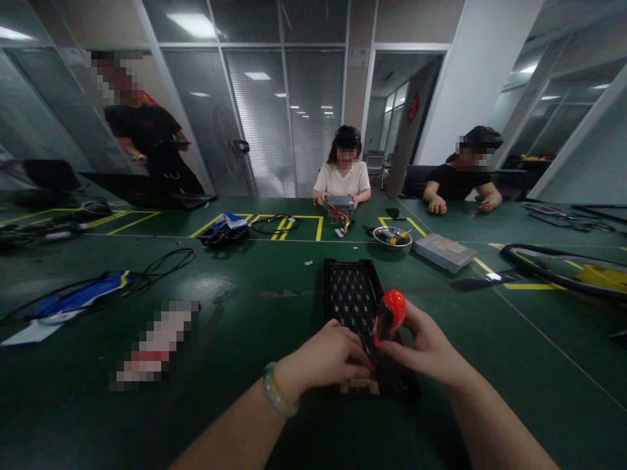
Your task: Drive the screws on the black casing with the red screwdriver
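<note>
A black rectangular plastic case (349, 297) with rows of small openings lies on the green table in front of me. In my right hand (434, 346) is a screwdriver with a bulbous red-and-dark handle (393, 310), held above the right side of the case. Its lower end is hidden by my fingers and the dark case. My left hand (330, 356), with a bangle (280, 390) at the wrist, reaches into the near part of the case. Its fingers are bent together, and what lies under the fingertips cannot be made out.
Beyond the case stand a metal bowl of tools (392, 237) and a grey metal box (445, 253). Blue-and-black cabled items (85, 297) and a blurred-out object (157, 343) lie left. A person across handles a grey box with wires (340, 205); two other people are nearby.
</note>
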Demonstrator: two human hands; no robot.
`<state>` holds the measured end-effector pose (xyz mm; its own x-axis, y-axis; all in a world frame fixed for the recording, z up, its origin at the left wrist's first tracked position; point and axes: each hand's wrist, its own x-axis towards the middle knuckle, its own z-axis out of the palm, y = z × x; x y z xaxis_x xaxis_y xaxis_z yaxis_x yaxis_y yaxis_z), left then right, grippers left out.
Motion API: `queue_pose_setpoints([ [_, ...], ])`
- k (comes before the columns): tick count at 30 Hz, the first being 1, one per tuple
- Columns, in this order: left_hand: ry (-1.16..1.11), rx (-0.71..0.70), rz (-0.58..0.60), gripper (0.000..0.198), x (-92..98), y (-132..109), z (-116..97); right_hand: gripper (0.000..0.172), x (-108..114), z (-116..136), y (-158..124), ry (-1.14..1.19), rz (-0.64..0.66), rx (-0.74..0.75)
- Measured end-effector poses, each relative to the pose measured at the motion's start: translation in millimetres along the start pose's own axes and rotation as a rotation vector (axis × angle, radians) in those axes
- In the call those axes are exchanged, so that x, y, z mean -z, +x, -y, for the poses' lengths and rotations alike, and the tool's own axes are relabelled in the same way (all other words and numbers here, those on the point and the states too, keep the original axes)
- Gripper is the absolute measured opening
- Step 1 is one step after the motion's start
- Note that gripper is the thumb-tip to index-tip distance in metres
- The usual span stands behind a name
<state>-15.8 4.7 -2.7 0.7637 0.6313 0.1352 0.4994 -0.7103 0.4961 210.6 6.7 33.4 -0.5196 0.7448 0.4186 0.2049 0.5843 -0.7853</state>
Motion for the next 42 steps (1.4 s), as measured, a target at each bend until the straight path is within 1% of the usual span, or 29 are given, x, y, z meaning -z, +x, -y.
queue_pose_setpoints([
  [3,-0.011,0.006,-0.008,0.012,-0.3,-0.3,0.3,0.024,1.2,1.2,-0.3,-0.012,0.007,0.021],
  [11,-0.001,0.025,0.010,0.011,1.8,0.0,-1.6,0.021,2.3,1.0,0.1,-0.032,-0.003,0.021],
  [15,0.004,0.048,0.003,0.011,1.6,-0.2,-2.5,0.022,2.1,3.2,1.8,-0.039,-0.012,0.025],
  [19,0.017,0.035,0.002,0.012,1.7,-0.3,-3.4,0.024,2.5,4.2,2.3,-0.040,-0.021,0.039],
  [25,0.021,0.025,-0.006,0.011,3.0,-0.3,-5.1,0.030,4.9,2.2,1.0,0.005,0.021,0.055],
  [29,0.011,0.029,0.003,0.011,2.8,0.1,-5.2,0.031,5.3,0.1,0.8,0.022,0.043,0.054],
  [38,0.010,0.029,0.017,0.012,1.8,0.0,-3.4,0.022,4.1,2.7,1.5,0.016,0.048,0.067],
  [40,0.007,0.033,0.020,0.012,2.3,-0.2,-3.8,0.024,3.0,3.8,1.8,0.028,0.057,0.043],
  [42,0.004,0.034,0.017,0.012,1.9,-0.4,-3.5,0.031,1.0,4.3,2.7,0.024,0.062,0.021],
])
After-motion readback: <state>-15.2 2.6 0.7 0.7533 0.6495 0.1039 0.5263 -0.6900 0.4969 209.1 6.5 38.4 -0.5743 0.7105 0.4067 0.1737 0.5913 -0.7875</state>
